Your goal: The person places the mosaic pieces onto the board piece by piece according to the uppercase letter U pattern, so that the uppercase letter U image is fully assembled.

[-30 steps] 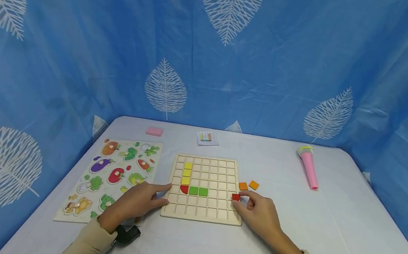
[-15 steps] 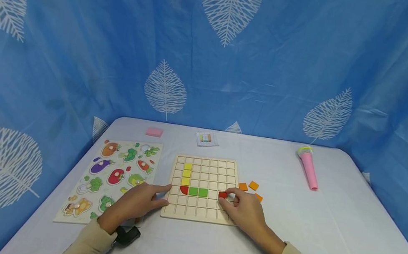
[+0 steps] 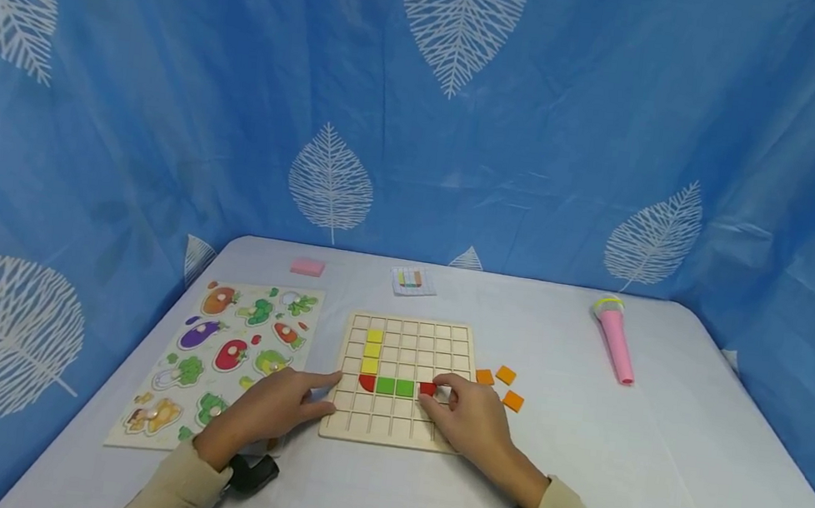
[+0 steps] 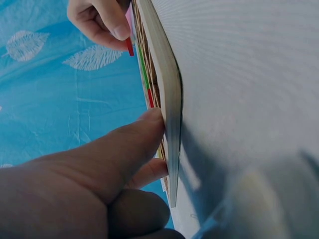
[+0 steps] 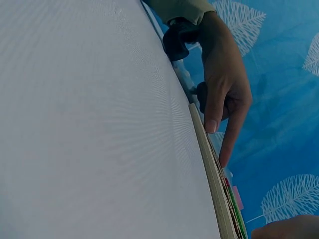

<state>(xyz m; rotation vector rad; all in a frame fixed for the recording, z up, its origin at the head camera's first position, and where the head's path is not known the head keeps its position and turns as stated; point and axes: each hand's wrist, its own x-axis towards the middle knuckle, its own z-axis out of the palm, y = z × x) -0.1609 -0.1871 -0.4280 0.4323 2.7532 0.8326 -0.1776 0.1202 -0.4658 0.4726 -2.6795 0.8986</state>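
A wooden grid board [image 3: 395, 430] lies flat at the middle of the table. My left hand [image 3: 273, 402] steadies its left edge, with thumb and index finger stretched out against the frame. Between right thumb and index finger, my right hand [image 3: 475, 421] pinches a small red tile [image 3: 426, 389], just right of two green tiles [image 3: 395, 387]. In the left wrist view this red tile [image 4: 130, 47] stands slightly off the board's surface. A rounded red tile [image 3: 367, 383] sits left of the green ones, below a column of yellow tiles [image 3: 372, 351].
Several orange tiles [image 3: 513, 401] lie right of the board. A vegetable peg puzzle [image 3: 180, 329] is at the left. Behind the board are a pattern card [image 3: 413, 281] and a pink block [image 3: 308, 266]. A pink toy microphone [image 3: 616, 341] lies at the right; a blue curtain [image 3: 544, 119] hangs behind.
My right hand has carried the red tile leftward across the board, from its right edge to near the green tiles. An orange tile that was covered now shows. The left hand stays in place.
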